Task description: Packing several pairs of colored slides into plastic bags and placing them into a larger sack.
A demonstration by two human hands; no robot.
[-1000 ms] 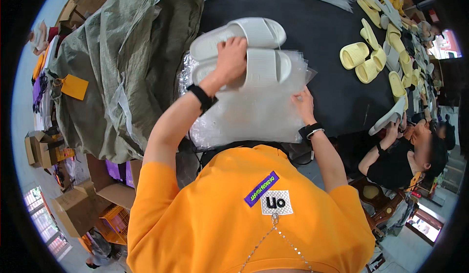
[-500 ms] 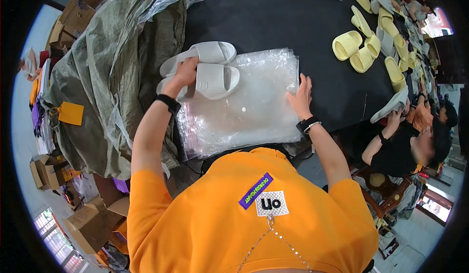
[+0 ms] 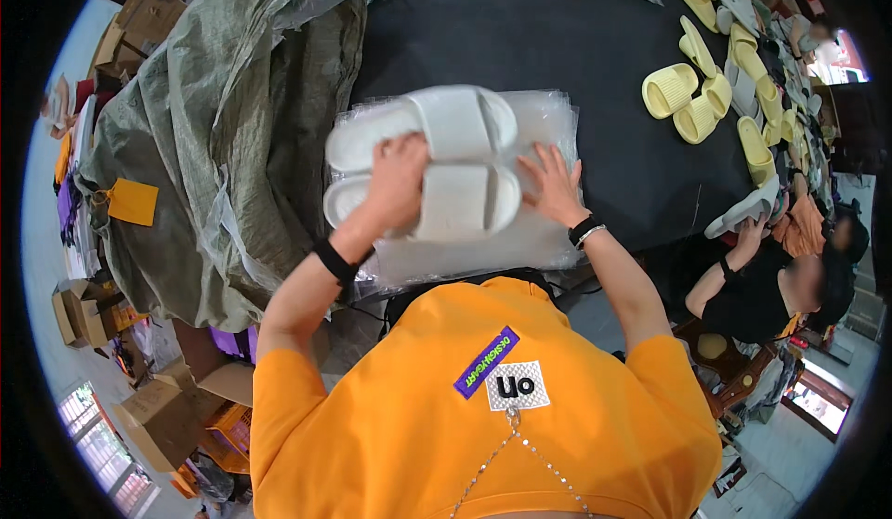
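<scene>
Shirtfront nearest, orange. Left hand closed on a pair of white sandals, apparently at their inner edges (exact hold hidden under the palm). Right hand open, fingers spread beside the toe ends; contact unclear. Half a second ago the pair sat over the left margin of the clear plastic sheets; now it covers their middle, and the right hand has come in from their right edge. My reading: pair and plastic are being brought together, right hand free to assist. Cannot tell whether the soles rest or hover. Beyond: dark tabletop, yellow sandals to the right, well apart.
</scene>
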